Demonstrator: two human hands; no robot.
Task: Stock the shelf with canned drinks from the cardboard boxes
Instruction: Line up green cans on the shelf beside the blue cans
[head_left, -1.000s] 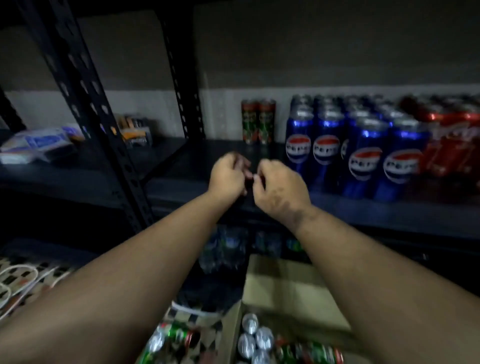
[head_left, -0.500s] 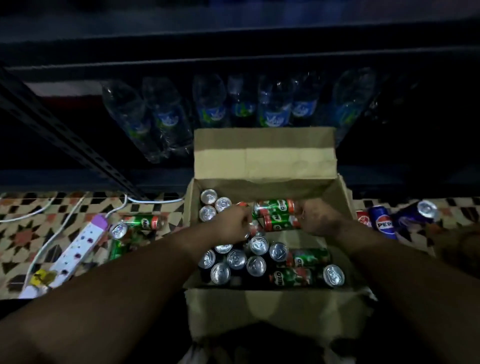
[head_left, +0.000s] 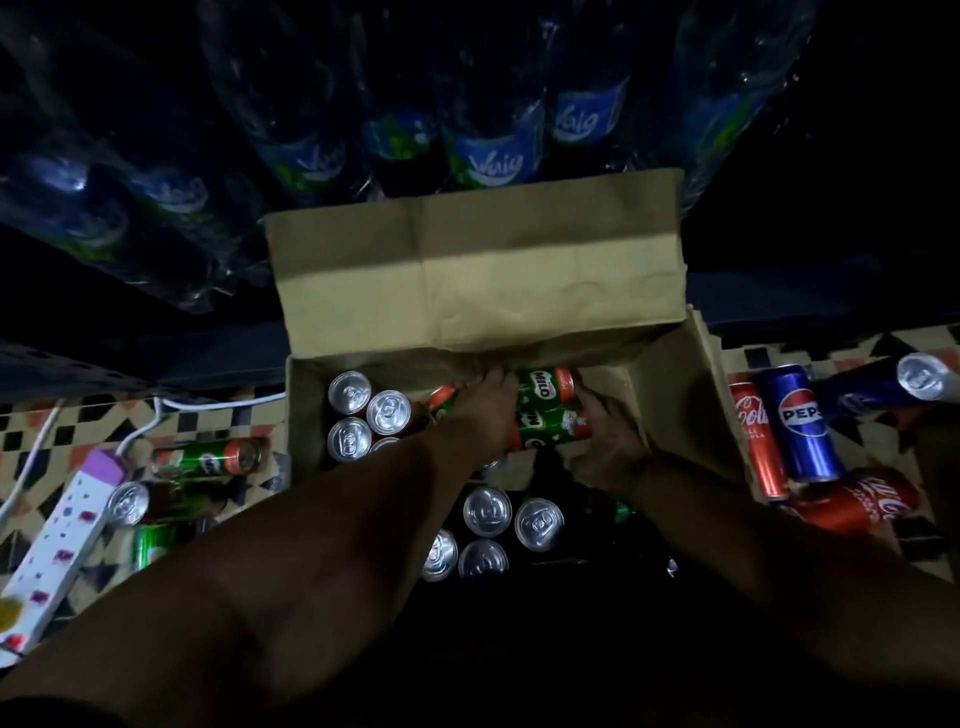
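Floor: patterned tiles (head_left: 31, 431) lying under a power strip (head_left: 57, 540) and loose cans.
Shelf: water bottles (head_left: 493, 150) standing behind the box.
Box (head_left: 467, 270): sitting open, upright cans (head_left: 488, 512) showing inside.
Left hand (head_left: 483, 410): curling over the Milo cans (head_left: 545, 410).
Right hand (head_left: 608, 441): gripping their other end, at the box's far side.
Right of box: Pepsi can (head_left: 797, 421) and Coke cans (head_left: 753, 431) lying on the tiles.

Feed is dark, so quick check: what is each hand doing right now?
Left hand: inside the cardboard box, gripping the lying Milo cans from their left end.
Right hand: gripping the same cans from their right end.
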